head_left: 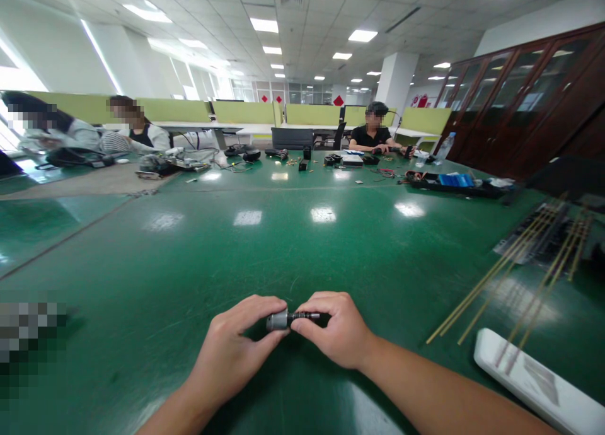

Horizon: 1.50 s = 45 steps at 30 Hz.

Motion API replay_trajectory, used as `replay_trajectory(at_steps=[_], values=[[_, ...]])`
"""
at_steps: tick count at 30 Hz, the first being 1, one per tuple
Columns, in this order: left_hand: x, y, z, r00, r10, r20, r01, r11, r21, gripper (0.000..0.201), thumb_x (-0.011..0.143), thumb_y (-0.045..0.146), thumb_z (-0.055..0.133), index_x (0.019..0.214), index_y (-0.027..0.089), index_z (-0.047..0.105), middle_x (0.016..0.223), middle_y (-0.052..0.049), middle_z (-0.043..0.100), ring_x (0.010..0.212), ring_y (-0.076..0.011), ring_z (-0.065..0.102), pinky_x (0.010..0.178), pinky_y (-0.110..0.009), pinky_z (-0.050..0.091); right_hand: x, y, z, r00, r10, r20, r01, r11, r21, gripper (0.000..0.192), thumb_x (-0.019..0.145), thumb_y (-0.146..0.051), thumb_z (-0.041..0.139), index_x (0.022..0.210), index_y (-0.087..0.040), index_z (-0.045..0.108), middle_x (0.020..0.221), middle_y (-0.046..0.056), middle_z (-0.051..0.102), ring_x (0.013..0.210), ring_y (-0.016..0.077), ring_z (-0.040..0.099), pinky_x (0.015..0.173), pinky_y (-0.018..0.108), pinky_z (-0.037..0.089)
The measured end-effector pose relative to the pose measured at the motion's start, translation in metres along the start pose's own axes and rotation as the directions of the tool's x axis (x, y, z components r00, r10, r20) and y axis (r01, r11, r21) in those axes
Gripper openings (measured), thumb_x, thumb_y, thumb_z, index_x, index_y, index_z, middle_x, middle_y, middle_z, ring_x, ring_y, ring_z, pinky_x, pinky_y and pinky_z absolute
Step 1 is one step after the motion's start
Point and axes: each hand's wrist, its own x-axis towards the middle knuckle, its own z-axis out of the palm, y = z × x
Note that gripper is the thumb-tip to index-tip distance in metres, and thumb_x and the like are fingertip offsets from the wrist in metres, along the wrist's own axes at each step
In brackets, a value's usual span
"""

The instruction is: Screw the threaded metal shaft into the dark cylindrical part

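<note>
Low over the green table, my left hand (239,343) grips a short grey metal cylinder (278,321) with a dark end, between thumb and fingers. My right hand (341,329) pinches a slim black part with a shiny metal tip (309,315), which lies in line with the cylinder. The two parts meet end to end between my fingertips; whether they are joined, I cannot tell. Both hands are closed, and their fingers hide some of the parts.
Long thin brass-coloured rods (491,274) lie at the right, beside a white case (539,378). Farther back are a black tray with blue items (456,181), a plastic bottle (445,148) and loose electronics. Several people sit around the green table (227,252).
</note>
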Motion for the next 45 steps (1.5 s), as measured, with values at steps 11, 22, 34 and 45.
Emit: replay_trajectory(at_steps=[11,22,34,45], values=[[0.0002,0.0007,-0.0009,1.0,0.008,-0.005,-0.008,1.0,0.01,0.034,0.086,0.025,0.075,0.117,0.033,0.065,0.111,0.003,0.07,0.103,-0.0157,0.066,0.095,-0.026,0.052,-0.0002,-0.0015,-0.0015,1.0,0.012,-0.027,-0.012,1.0,-0.003,0.011,0.087,-0.026,0.07,0.084,-0.019,0.078,0.074,0.003,0.07,0.066,0.0148,0.063,0.065,0.027,0.044],[-0.001,-0.0013,0.0004,1.0,-0.002,0.009,0.002,1.0,0.002,0.034,0.086,0.024,0.075,0.117,0.034,0.064,0.111,0.004,0.069,0.103,-0.0147,0.066,0.094,-0.026,0.052,-0.0009,0.0012,-0.0008,0.999,0.049,-0.023,-0.049,0.999,-0.008,0.01,0.084,-0.026,0.072,0.081,-0.018,0.077,0.071,0.002,0.069,0.065,0.0149,0.062,0.064,0.027,0.044],[0.0,0.0024,-0.0022,1.0,0.005,-0.012,-0.005,1.0,0.009,0.033,0.086,0.025,0.075,0.116,0.032,0.065,0.11,0.003,0.07,0.102,-0.0159,0.067,0.092,-0.027,0.053,-0.0012,-0.0011,-0.0022,0.995,0.094,-0.025,-0.092,0.993,0.068,0.011,0.082,-0.026,0.072,0.08,-0.016,0.076,0.07,0.003,0.068,0.065,0.0148,0.061,0.063,0.026,0.043],[0.0037,0.0027,-0.004,0.999,-0.02,-0.029,0.02,1.0,-0.001,0.031,0.086,0.027,0.076,0.116,0.03,0.066,0.11,0.0,0.07,0.1,-0.0185,0.067,0.09,-0.03,0.053,0.0006,0.0013,-0.0047,0.987,0.159,-0.038,-0.153,0.98,0.13,0.015,0.083,-0.029,0.07,0.078,-0.016,0.075,0.066,0.001,0.063,0.061,0.0136,0.055,0.058,0.025,0.041]])
